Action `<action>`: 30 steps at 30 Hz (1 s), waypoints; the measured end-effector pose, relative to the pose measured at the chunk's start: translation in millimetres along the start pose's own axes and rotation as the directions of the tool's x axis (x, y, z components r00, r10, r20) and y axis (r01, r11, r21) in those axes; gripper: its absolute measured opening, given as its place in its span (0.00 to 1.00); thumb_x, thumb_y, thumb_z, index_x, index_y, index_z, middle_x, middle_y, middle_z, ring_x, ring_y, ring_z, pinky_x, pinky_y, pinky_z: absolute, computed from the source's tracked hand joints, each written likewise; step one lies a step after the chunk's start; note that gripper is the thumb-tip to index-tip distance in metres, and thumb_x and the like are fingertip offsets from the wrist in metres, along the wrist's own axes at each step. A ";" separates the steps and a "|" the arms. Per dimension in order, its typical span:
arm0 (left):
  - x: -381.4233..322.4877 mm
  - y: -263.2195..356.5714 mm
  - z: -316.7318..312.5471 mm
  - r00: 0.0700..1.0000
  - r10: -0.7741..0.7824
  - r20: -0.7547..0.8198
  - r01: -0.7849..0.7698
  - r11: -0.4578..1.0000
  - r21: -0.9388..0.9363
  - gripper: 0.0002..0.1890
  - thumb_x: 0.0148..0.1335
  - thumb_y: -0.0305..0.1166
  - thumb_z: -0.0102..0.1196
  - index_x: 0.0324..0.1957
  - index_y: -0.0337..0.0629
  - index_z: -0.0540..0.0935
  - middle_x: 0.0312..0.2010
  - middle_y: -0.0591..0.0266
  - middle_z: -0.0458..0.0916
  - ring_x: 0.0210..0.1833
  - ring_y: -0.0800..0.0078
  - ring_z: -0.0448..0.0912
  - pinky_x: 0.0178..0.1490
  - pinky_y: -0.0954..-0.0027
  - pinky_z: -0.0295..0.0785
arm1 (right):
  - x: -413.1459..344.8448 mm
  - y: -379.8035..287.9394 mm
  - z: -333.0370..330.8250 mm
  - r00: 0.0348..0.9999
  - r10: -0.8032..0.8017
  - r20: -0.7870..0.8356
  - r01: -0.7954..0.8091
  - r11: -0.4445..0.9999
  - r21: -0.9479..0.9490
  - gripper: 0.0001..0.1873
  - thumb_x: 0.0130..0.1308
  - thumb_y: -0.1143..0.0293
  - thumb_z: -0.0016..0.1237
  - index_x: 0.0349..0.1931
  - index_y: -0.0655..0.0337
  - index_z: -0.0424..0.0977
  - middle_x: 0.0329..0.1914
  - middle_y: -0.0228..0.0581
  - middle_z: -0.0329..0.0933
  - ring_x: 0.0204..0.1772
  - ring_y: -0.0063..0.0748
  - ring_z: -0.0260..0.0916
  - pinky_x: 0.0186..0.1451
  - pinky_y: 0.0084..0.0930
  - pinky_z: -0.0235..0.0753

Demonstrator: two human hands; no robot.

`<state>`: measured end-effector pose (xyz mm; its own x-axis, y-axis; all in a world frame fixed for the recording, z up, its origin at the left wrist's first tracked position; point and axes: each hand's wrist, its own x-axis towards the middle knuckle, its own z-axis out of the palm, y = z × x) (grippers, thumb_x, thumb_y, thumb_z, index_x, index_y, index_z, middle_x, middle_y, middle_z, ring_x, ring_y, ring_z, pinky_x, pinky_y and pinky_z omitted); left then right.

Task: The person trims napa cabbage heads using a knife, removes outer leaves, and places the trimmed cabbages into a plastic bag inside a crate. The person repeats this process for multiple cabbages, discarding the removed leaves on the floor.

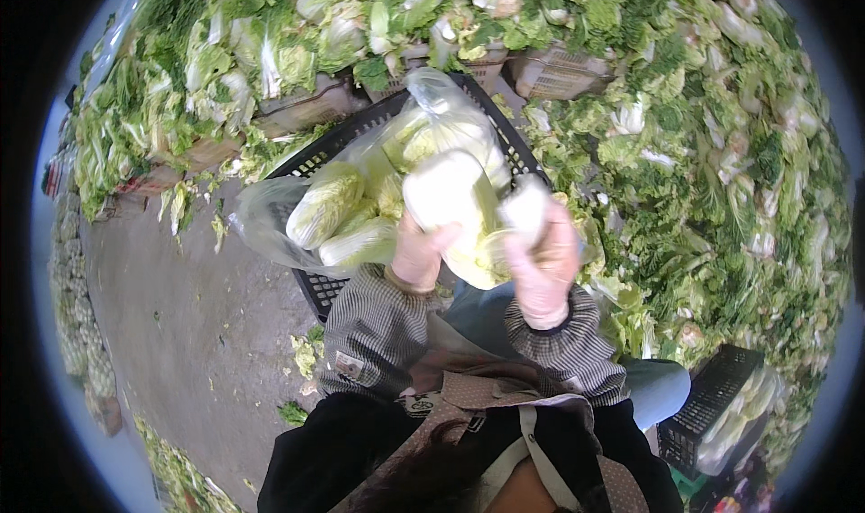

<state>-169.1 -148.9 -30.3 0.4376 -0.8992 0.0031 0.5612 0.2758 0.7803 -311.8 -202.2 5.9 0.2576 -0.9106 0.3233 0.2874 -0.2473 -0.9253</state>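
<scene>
Above a black plastic crate [324,289] lined with a clear plastic bag [260,226], my left hand [422,253] grips a napa cabbage [449,195] with a pale, bright base. My right hand [546,270] is just right of that cabbage, its fingers closed on a white cabbage leaf [526,209]. Motion blurs the leaf, and I cannot tell whether it is still attached to the head. Inside the bag lie several trimmed napa cabbages [328,202], yellow-green and white. The held cabbage partly hides them.
Piles of cabbage leaves [676,195] cover the floor at the right. Beyond the crate, cardboard boxes [561,70] stand among more leaves. Another black crate [709,398] with bagged cabbages is at the lower right. Concrete floor [196,324] with leaf scraps extends to the left.
</scene>
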 end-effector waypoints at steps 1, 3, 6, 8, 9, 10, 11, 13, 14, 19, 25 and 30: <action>3.2 0.1 5.5 1.000 -0.007 0.025 0.011 0.985 -0.174 0.35 0.54 0.34 0.60 0.63 0.40 0.62 0.57 0.56 0.71 0.59 0.63 0.71 0.64 0.60 0.64 | -4.5 -8.3 -10.7 0.992 0.078 -0.099 -0.067 0.991 0.116 0.25 0.55 0.73 0.58 0.53 0.63 0.66 0.44 0.38 0.70 0.46 0.29 0.69 0.50 0.27 0.72; 9.9 3.6 10.4 0.992 -0.125 0.002 0.114 0.900 -0.420 0.32 0.59 0.41 0.56 0.63 0.40 0.63 0.56 0.53 0.72 0.60 0.60 0.70 0.64 0.55 0.64 | -0.5 -19.4 -46.4 0.934 -0.009 -0.357 0.081 0.979 0.187 0.22 0.61 0.67 0.53 0.54 0.63 0.66 0.51 0.39 0.70 0.54 0.26 0.68 0.57 0.26 0.70; 19.3 7.3 8.4 0.994 -0.108 0.004 0.090 0.806 -0.586 0.32 0.61 0.46 0.54 0.62 0.38 0.64 0.57 0.50 0.71 0.59 0.56 0.70 0.65 0.51 0.63 | 2.3 -39.1 -132.7 0.875 0.107 -0.472 0.095 0.918 0.385 0.23 0.66 0.59 0.47 0.56 0.64 0.66 0.51 0.41 0.73 0.53 0.27 0.69 0.57 0.29 0.70; 23.6 13.2 -2.5 0.998 -0.037 -0.052 0.004 0.842 -0.539 0.32 0.60 0.46 0.54 0.61 0.38 0.66 0.57 0.50 0.71 0.59 0.57 0.71 0.65 0.54 0.64 | 4.0 -37.5 -193.2 0.854 0.031 -0.520 0.034 0.993 0.114 0.26 0.65 0.56 0.47 0.57 0.63 0.66 0.50 0.42 0.74 0.52 0.31 0.71 0.56 0.33 0.70; 26.1 17.6 -10.1 0.982 -0.078 -0.174 -0.008 0.895 -0.446 0.31 0.60 0.46 0.55 0.60 0.38 0.66 0.57 0.51 0.72 0.58 0.58 0.71 0.64 0.55 0.65 | 3.8 -32.6 -220.5 0.868 -0.046 -0.495 0.001 0.996 -0.090 0.27 0.64 0.55 0.49 0.58 0.63 0.67 0.49 0.43 0.75 0.51 0.34 0.72 0.55 0.34 0.70; 27.5 23.8 -20.2 0.971 -0.074 -0.228 -0.014 0.932 -0.362 0.31 0.60 0.46 0.55 0.60 0.38 0.67 0.56 0.51 0.72 0.58 0.59 0.72 0.64 0.57 0.65 | -1.5 -30.6 -246.6 0.952 0.054 -0.301 -0.234 0.763 -0.603 0.28 0.63 0.54 0.49 0.58 0.63 0.67 0.50 0.44 0.76 0.52 0.37 0.72 0.54 0.34 0.70; 29.4 28.8 -29.9 0.962 -0.067 -0.264 -0.015 0.955 -0.297 0.30 0.60 0.45 0.55 0.60 0.39 0.67 0.56 0.52 0.73 0.57 0.60 0.72 0.63 0.58 0.66 | -9.1 -25.0 -266.2 0.933 0.294 -0.207 -0.281 0.237 -0.930 0.28 0.63 0.53 0.49 0.58 0.64 0.68 0.50 0.45 0.76 0.52 0.40 0.72 0.54 0.33 0.70; 38.9 52.5 -59.3 0.926 -0.148 -0.347 0.178 0.982 0.056 0.28 0.58 0.44 0.57 0.56 0.39 0.70 0.48 0.56 0.77 0.47 0.65 0.77 0.54 0.63 0.72 | -25.8 -12.8 -288.6 0.747 0.574 -0.337 -0.376 -0.054 -0.925 0.31 0.63 0.53 0.50 0.61 0.63 0.65 0.57 0.49 0.71 0.60 0.45 0.67 0.63 0.32 0.62; 45.6 64.3 -73.7 0.911 -0.294 -0.289 0.348 0.924 0.159 0.28 0.57 0.45 0.58 0.55 0.38 0.72 0.46 0.56 0.78 0.44 0.65 0.78 0.52 0.64 0.73 | -29.5 -10.8 -294.2 0.594 0.655 -0.467 -0.408 -0.255 -0.877 0.32 0.63 0.53 0.51 0.62 0.63 0.63 0.60 0.51 0.69 0.64 0.47 0.64 0.68 0.32 0.58; 78.4 56.0 -127.8 0.723 -0.296 -0.624 0.690 0.338 0.640 0.34 0.49 0.48 0.65 0.53 0.34 0.74 0.44 0.46 0.79 0.45 0.60 0.79 0.51 0.63 0.73 | -13.9 8.2 -238.4 0.897 0.421 -0.134 -0.434 0.783 -0.445 0.27 0.67 0.60 0.47 0.62 0.66 0.63 0.64 0.48 0.64 0.66 0.37 0.61 0.69 0.28 0.57; 150.8 0.3 -172.0 0.705 0.003 -0.709 0.696 0.186 0.693 0.47 0.45 0.51 0.68 0.63 0.39 0.61 0.52 0.45 0.74 0.53 0.56 0.75 0.58 0.62 0.69 | 15.8 32.5 -92.6 0.902 0.221 0.372 0.033 0.821 -0.570 0.25 0.64 0.62 0.49 0.59 0.62 0.66 0.60 0.44 0.70 0.61 0.40 0.68 0.65 0.33 0.65; 182.0 -50.9 -179.3 0.674 0.161 -0.721 0.722 0.061 0.689 0.51 0.49 0.56 0.61 0.70 0.52 0.47 0.71 0.50 0.41 0.68 0.48 0.56 0.70 0.60 0.54 | 20.0 57.3 -1.7 0.611 0.250 0.751 0.593 0.484 -0.644 0.30 0.59 0.59 0.51 0.61 0.59 0.64 0.59 0.40 0.69 0.67 0.42 0.58 0.70 0.40 0.53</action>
<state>7.9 -265.7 -181.5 0.8919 -0.3170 -0.3226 -0.1343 -0.8667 0.4805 -291.7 -235.2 -41.0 0.9221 -0.3696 0.1146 -0.3022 -0.8728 -0.3833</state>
